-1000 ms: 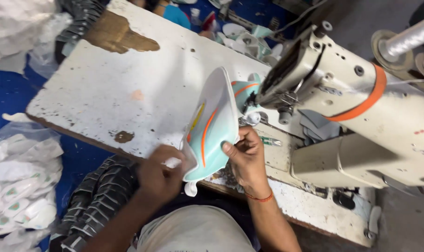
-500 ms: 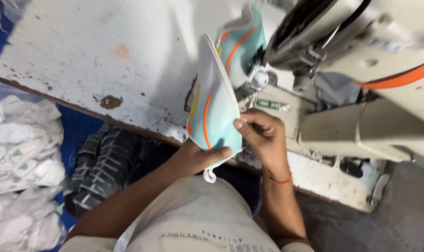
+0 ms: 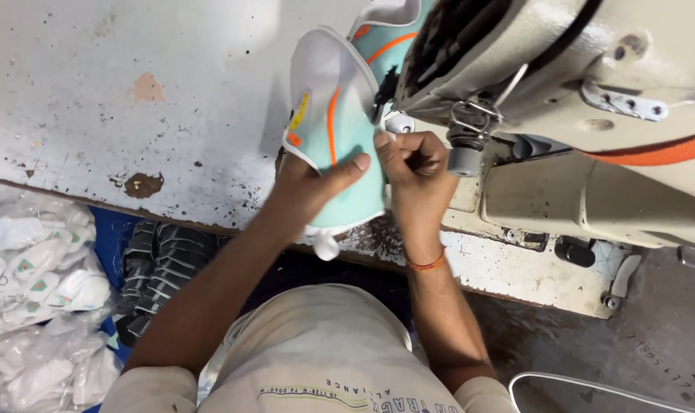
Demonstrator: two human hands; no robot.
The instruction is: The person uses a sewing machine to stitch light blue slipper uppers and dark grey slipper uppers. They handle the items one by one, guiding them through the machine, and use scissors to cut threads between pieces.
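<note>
A mint-green shoe upper [image 3: 340,130] with orange stripes and a white lining stands curved on edge at the front of the worn white worktable [image 3: 133,115]. My left hand [image 3: 311,183] grips its lower left side, thumb across the green face. My right hand [image 3: 412,164] pinches its right edge, just below the presser foot [image 3: 464,126] of the cream sewing machine [image 3: 592,92]. The upper's far end runs under the machine head and is partly hidden.
Bags of white shoe pieces [image 3: 34,268] lie on the floor at left, beside a stack of dark striped pieces [image 3: 160,268]. An orange belt [image 3: 661,153] runs over the machine. A white rim [image 3: 592,386] shows at the bottom right.
The view has closed in on the machine. Both hands have carried the upper toward the presser foot, and my left hand has come round onto its front face.
</note>
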